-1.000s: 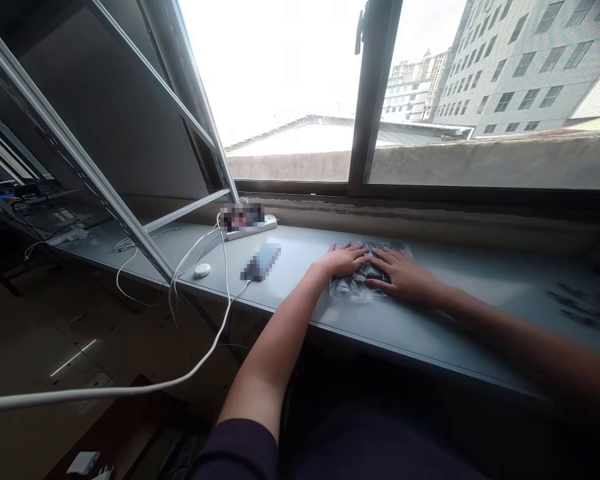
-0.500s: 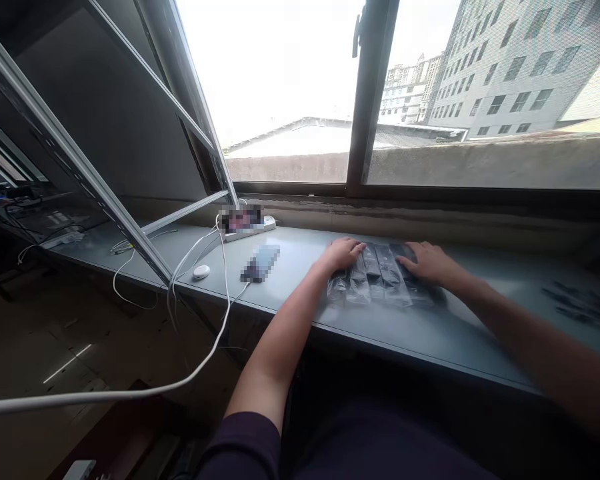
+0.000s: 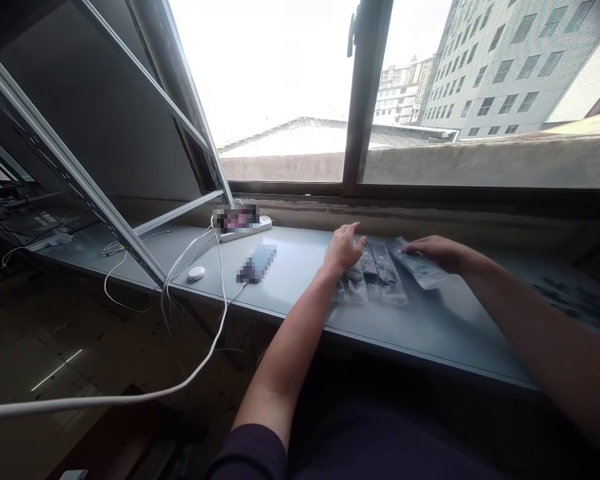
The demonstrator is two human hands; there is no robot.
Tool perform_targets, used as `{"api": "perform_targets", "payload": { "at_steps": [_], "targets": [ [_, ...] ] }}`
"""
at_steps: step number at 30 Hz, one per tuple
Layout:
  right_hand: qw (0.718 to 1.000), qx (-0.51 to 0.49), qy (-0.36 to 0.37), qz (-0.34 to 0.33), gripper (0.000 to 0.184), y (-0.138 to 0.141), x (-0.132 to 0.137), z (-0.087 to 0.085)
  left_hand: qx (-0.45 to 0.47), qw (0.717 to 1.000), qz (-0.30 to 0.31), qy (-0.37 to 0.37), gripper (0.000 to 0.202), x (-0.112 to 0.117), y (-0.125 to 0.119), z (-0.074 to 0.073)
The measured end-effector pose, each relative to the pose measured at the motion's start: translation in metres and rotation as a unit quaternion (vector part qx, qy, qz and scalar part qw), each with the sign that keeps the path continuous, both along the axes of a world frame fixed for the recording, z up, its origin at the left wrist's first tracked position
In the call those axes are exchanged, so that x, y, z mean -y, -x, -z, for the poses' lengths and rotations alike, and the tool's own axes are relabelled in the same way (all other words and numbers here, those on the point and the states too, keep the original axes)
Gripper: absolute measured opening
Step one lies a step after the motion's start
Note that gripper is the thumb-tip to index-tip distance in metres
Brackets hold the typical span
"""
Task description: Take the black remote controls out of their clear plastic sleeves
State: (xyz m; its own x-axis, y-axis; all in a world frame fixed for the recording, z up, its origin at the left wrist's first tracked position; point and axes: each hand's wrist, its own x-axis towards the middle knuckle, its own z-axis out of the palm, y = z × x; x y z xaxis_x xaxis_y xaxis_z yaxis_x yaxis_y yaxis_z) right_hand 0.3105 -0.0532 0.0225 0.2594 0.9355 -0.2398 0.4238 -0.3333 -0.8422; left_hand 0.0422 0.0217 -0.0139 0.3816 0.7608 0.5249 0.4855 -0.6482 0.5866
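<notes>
Several clear plastic bags with dark contents lie side by side on the grey table. Above the left end of this row is my left hand, its fingers apart and nothing held in them. My right hand pinches the top edge of another clear plastic bag at the right of the row. That bag is tilted up off the table; what it holds is blurred.
A pixelated phone-like thing on a cable and a round white object lie to the left. Behind them is a white power strip. Dark pieces lie far right. A metal frame slants at left, with a white cable hanging in front.
My right hand has lifted the rightmost bag and tilted it away from the row. My left hand has risen off the bags, fingers spreading. The view has shifted slightly.
</notes>
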Motion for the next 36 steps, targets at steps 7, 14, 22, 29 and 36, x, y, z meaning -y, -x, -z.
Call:
{"api": "perform_targets", "payload": {
  "at_steps": [7,14,22,29,36],
  "targets": [
    [0.96,-0.269,-0.024,-0.076,0.027,0.02,0.007,-0.025,0.022,0.999,-0.012,0.028,0.046,-0.001,0.01,0.0],
    [0.887,-0.447,-0.032,-0.111,0.031,0.08,0.036,0.004,0.033,0.998,0.034,0.051,0.074,0.013,0.021,0.0],
    [0.893,-0.382,0.021,-0.238,0.039,0.094,0.053,0.012,0.103,0.989,0.033,0.101,0.074,0.025,0.036,-0.007],
    [0.889,-0.388,0.041,-0.238,0.029,0.108,0.059,0.007,0.141,0.975,0.068,0.155,0.07,0.018,0.033,-0.002],
    [0.892,-0.385,0.033,-0.235,0.037,0.11,0.059,0.008,0.208,0.951,0.076,0.215,0.07,0.014,0.033,-0.002]
  ]
}}
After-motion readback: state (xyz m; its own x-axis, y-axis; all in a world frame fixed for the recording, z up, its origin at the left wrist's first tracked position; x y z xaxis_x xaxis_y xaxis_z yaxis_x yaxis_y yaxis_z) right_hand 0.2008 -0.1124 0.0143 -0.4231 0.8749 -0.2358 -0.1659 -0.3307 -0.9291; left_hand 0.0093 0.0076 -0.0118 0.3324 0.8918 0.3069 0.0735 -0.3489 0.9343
